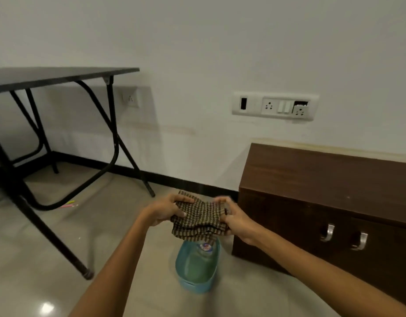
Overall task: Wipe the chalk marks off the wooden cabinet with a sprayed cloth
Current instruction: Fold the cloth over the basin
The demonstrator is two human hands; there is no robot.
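Observation:
A brown checked cloth [198, 217] is bunched between both hands, above the floor. My left hand [167, 210] grips its left edge with thumb on top. My right hand [234, 219] grips its right edge. Directly under the cloth stands a blue tub [186, 277] on the floor with a green bottle [197, 259] lying in it; the bottle's top is partly hidden by the cloth. The dark wooden cabinet [323, 191] stands against the wall at the right, with two metal handles [330, 232] on its front. I cannot make out chalk marks on it from here.
A black folding table [60, 76] with metal legs stands at the left. Thin coloured sticks [69, 204] lie on the tiled floor under it. A white switch and socket panel [275, 106] is on the wall above the cabinet.

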